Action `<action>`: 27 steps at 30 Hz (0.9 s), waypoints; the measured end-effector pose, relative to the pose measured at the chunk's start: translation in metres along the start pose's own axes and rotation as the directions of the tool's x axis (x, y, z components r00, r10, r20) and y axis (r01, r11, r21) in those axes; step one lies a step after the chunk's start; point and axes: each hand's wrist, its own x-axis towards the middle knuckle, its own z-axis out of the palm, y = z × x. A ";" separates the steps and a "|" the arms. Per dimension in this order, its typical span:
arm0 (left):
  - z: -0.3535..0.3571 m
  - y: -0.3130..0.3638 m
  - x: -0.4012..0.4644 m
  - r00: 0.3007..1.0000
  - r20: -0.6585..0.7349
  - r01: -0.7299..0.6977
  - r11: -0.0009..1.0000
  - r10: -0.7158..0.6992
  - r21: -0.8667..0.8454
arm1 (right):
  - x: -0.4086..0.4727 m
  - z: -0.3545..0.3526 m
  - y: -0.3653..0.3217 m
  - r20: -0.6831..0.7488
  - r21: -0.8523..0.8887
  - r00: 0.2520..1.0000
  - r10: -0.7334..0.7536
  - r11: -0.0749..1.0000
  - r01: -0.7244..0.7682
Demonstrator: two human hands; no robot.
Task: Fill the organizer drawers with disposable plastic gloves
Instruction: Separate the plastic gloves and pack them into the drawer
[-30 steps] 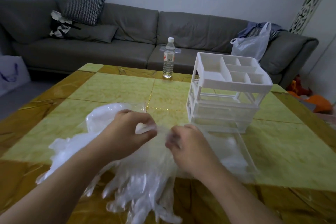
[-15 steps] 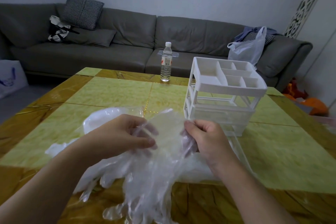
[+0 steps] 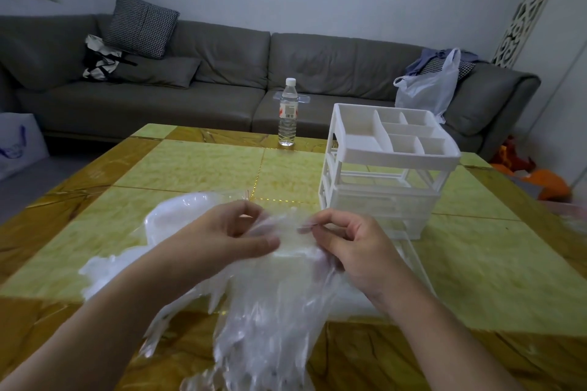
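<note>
**Glove bundle pinched at the cuffs, drawer pulled out below**

A bundle of disposable plastic gloves [image 3: 270, 320] is held at centre frame, above the table [image 3: 197, 165]. The left hand [image 3: 222, 238] pinches the upper edge between thumb and curled fingers; the right hand [image 3: 352, 247] pinches the same edge just beside it, forefinger and thumb closed on the film. Held so by the cuff end, the glove fingers are left to hang down toward the lower edge of the frame, probably so that the stack can be squared before it is lowered.

More gloves [image 3: 178, 222] lie heaped on the table at centre left, behind the left hand.

The organizer [image 3: 384, 168] stands at centre right, well clear of the hands. One drawer [image 3: 416, 260] appears to be drawn out toward the viewer, partly hidden behind the right hand; whether anything lies in it cannot be told. An empty slot shows in the frame above it.

Materials: gloves thin, translucent, crinkled, limp, likely to cling and slide apart. Organizer white rigid plastic, boxy, its top tray split into square and oblong compartments. Table glossy, yellow-green stone-patterned tiles with brown borders.

A clear water bottle [image 3: 288, 113] stands at the far table edge.
</note>
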 end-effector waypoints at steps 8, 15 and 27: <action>0.014 0.005 -0.005 0.989 0.148 0.047 0.982 -0.019 -0.185 | -0.003 0.002 -0.006 0.119 0.024 0.993 -0.004 1.000 0.001; 0.008 0.001 -0.001 0.990 0.139 0.065 0.960 -0.028 -0.272 | -0.004 -0.009 -0.008 0.129 0.027 0.992 0.014 0.999 -0.018; -0.004 0.006 -0.008 0.940 0.322 0.189 0.957 -0.112 -0.220 | -0.006 -0.012 -0.010 0.223 -0.032 0.975 0.018 0.999 -0.012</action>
